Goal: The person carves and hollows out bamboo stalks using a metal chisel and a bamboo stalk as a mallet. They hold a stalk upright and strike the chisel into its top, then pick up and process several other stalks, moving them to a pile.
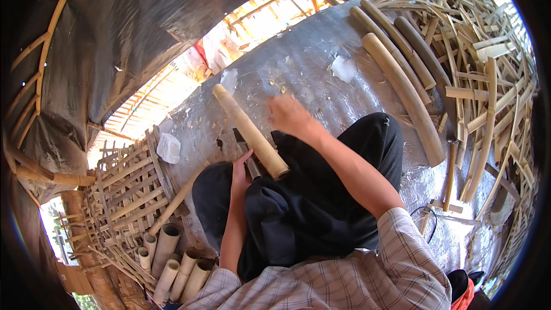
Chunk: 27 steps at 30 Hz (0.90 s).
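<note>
A pale bamboo tube (251, 132) lies slanted before me, its open near end above my dark trousers. My left hand (240, 166) is against its left side, closed on it, the thumb showing and the other fingers mostly hidden. Beside that thumb, partly under the tube, is a dark, flat, blade-like piece (252, 167). My right hand (290, 116) is curled into a fist to the right of the tube, apart from it. Whatever that fist may hold is hidden.
Several long bamboo poles (402, 97) lie at the right, beside a heap of split bamboo strips (488, 80). Cut bamboo tubes (166, 247) stand at the lower left near a woven bamboo lattice (129, 189). A shiny grey sheet (310, 51) covers the floor.
</note>
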Each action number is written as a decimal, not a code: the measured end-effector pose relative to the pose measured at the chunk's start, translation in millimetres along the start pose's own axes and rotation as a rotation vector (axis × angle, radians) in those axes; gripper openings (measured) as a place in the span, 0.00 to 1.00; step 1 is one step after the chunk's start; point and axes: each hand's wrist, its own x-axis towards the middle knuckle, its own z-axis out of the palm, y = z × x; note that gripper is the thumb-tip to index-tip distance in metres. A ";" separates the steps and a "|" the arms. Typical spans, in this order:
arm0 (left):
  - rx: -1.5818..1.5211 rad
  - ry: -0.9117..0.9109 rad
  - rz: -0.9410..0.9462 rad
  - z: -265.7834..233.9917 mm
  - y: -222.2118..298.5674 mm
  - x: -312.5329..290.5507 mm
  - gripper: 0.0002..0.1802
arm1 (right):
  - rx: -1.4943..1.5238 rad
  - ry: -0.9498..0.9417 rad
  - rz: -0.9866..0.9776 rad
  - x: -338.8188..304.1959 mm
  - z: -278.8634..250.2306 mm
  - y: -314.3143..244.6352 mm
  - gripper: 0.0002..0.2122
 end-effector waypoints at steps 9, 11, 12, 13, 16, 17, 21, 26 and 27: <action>-0.180 -0.164 -0.006 -4.2 1.7 2.4 0.29 | -0.609 0.294 0.194 -19.5 -45.3 6.7 0.27; -0.117 -0.131 -0.055 5.4 -3.6 13.6 0.27 | -0.238 0.012 0.207 -26.8 -30.1 -6.2 0.36; -0.079 -0.126 -0.069 9.0 -1.5 18.7 0.26 | -0.147 -0.109 0.235 -30.7 -19.2 -18.4 0.42; -0.012 -0.146 0.056 -56.7 -13.3 28.0 0.24 | -0.043 -0.234 0.209 -30.3 -2.7 -52.4 0.48; -0.196 -0.352 -0.060 -63.7 -16.7 32.5 0.22 | -0.104 -0.310 0.125 -48.7 89.3 -42.4 0.56; -0.176 -0.286 -0.111 -26.1 -10.0 22.7 0.22 | -0.084 -0.339 0.207 -52.6 90.1 -36.7 0.53; 0.177 0.117 0.033 -2.8 -0.1 4.6 0.25 | 0.160 -0.317 0.238 -23.3 101.9 -7.3 0.39; -0.256 -0.283 0.064 0.4 -5.7 4.5 0.14 | 0.436 -0.278 0.386 -22.3 55.1 25.1 0.40; -0.292 -0.295 0.056 -4.1 -4.6 2.2 0.12 | 0.419 -0.260 0.383 -25.4 38.9 14.1 0.42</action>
